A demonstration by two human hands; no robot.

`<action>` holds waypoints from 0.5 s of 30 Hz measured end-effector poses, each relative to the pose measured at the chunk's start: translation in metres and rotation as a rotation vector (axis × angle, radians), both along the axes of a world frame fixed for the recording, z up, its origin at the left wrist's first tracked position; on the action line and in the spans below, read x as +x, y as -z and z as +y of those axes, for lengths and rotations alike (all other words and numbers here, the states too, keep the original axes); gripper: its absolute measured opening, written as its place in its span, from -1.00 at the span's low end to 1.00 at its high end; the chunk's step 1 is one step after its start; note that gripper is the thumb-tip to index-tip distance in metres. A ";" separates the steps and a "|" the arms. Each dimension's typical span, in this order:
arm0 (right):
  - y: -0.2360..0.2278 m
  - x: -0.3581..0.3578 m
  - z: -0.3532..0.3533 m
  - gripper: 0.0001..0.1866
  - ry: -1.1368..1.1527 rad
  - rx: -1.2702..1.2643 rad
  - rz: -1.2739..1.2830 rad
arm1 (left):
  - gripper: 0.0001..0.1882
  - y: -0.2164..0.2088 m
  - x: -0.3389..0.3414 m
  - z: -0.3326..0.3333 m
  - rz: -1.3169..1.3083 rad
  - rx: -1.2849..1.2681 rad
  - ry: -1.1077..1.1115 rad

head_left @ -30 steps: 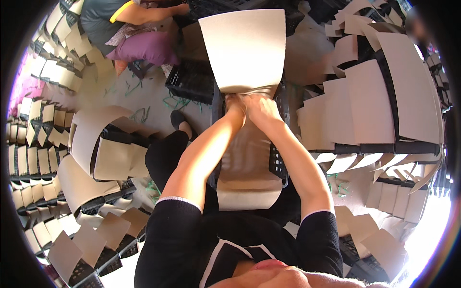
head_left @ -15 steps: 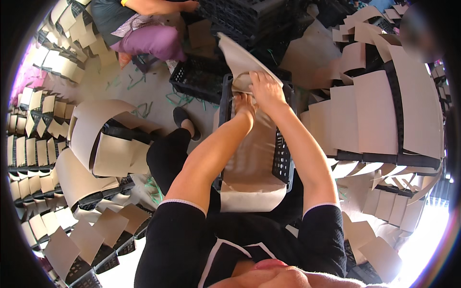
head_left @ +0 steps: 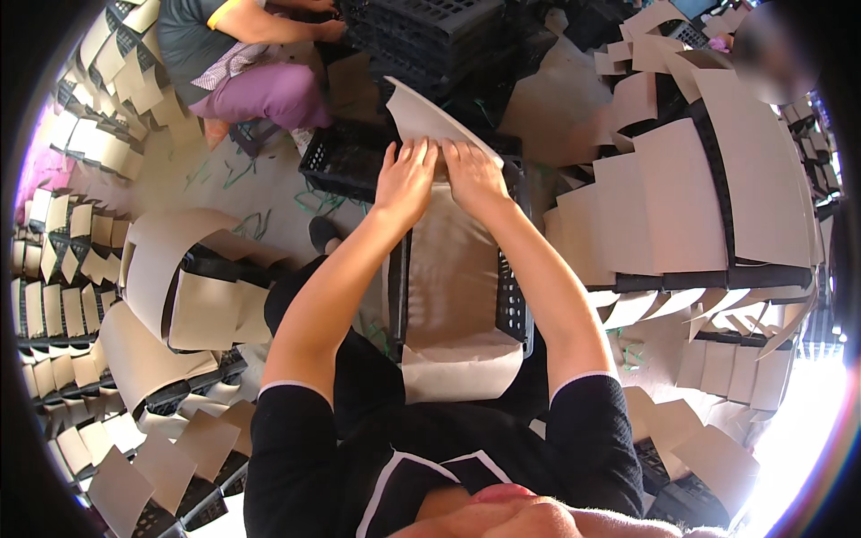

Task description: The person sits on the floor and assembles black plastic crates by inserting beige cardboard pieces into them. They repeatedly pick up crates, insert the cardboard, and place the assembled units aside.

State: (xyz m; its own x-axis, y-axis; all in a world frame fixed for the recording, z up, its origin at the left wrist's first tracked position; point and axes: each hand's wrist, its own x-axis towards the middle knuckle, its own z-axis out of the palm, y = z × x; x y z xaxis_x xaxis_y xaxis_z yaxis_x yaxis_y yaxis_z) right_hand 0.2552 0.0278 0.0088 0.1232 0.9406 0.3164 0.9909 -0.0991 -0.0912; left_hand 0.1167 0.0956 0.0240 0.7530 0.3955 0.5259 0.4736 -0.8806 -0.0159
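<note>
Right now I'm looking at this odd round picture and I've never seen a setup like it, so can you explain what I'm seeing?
There is no machine here: the arms belong to a person working bare-handed. A wide fisheye camera on their head looks down, so straight edges bend near the rim. Before them stands a black crate with perforated sides, lined with a tan sheet whose near end hangs over the edge. The left hand and right hand sit side by side, fingers on the sheet's raised far end; whether they grip or press it, I can't tell. Green strips lie on the floor. Another person is at the upper left, and more sheet-lined crates stand around.
</note>
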 end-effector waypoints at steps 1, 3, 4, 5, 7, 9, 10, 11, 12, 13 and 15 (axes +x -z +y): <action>0.000 -0.003 -0.002 -0.58 0.018 0.028 -0.027 | -0.53 0.002 0.000 0.000 0.064 -0.060 -0.025; -0.009 0.009 -0.011 -0.53 0.073 -0.098 -0.033 | -0.51 0.005 0.000 0.003 0.136 -0.120 -0.044; -0.009 0.020 -0.020 -0.54 0.108 -0.097 -0.118 | -0.51 0.004 0.000 0.004 0.146 -0.128 -0.036; -0.011 0.030 -0.028 -0.54 0.143 -0.095 -0.211 | -0.50 0.004 0.001 0.004 0.149 -0.134 -0.027; -0.016 0.041 -0.040 -0.54 0.150 -0.185 -0.143 | -0.50 0.005 0.004 0.002 0.121 -0.078 -0.029; -0.022 0.044 -0.036 -0.58 0.146 -0.202 -0.228 | -0.53 0.007 0.006 0.002 0.127 -0.058 -0.032; -0.021 0.044 -0.034 -0.59 0.125 -0.149 -0.279 | -0.57 0.008 0.005 0.004 0.149 -0.064 -0.033; -0.021 0.044 -0.032 -0.60 0.102 -0.096 -0.330 | -0.60 0.008 0.006 0.006 0.172 -0.070 -0.034; -0.022 0.045 -0.030 -0.65 -0.078 0.090 -0.460 | -0.65 0.008 0.009 0.010 0.169 -0.085 0.012; -0.024 0.039 -0.024 -0.67 -0.055 -0.028 -0.372 | -0.69 0.008 0.013 0.014 0.171 -0.107 0.054; -0.025 0.025 -0.012 -0.69 -0.010 -0.265 -0.185 | -0.74 0.003 0.018 0.016 0.235 -0.166 0.085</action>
State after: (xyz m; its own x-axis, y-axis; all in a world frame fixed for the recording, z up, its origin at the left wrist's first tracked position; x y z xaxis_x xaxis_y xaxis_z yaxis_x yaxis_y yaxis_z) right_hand 0.2806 0.0162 0.0335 0.0770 0.9941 0.0769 0.9892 -0.0858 0.1185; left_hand 0.1349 0.1118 0.0206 0.8803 0.3921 0.2672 0.3989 -0.9165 0.0309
